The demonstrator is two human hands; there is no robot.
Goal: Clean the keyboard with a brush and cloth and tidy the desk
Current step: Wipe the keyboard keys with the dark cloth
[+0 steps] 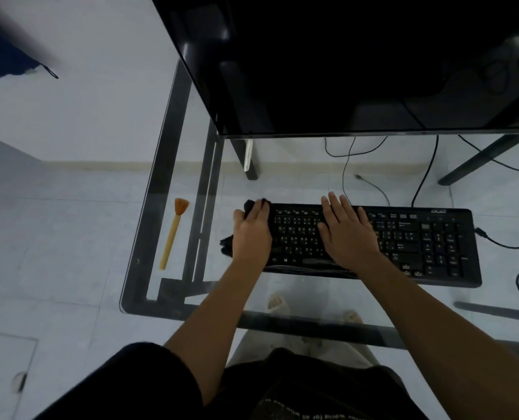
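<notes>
A glass counter point(149, 207) on a dark metal frame stands over a pale tiled floor point(55, 237) with black cables point(347, 165).

Black cables point(347, 165) trail over the pale tiled floor point(55, 237), seen through the clear glass. A glossy black raised shelf point(343, 71) spans the back, dark metal legs point(247, 159) beneath it. A dark blue fabric point(0, 53) lies far left, blurred.

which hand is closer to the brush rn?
Left. The left hand, holding a black cloth at the keyboard's left end, is nearest the brush; the right hand rests flat further right.
</notes>
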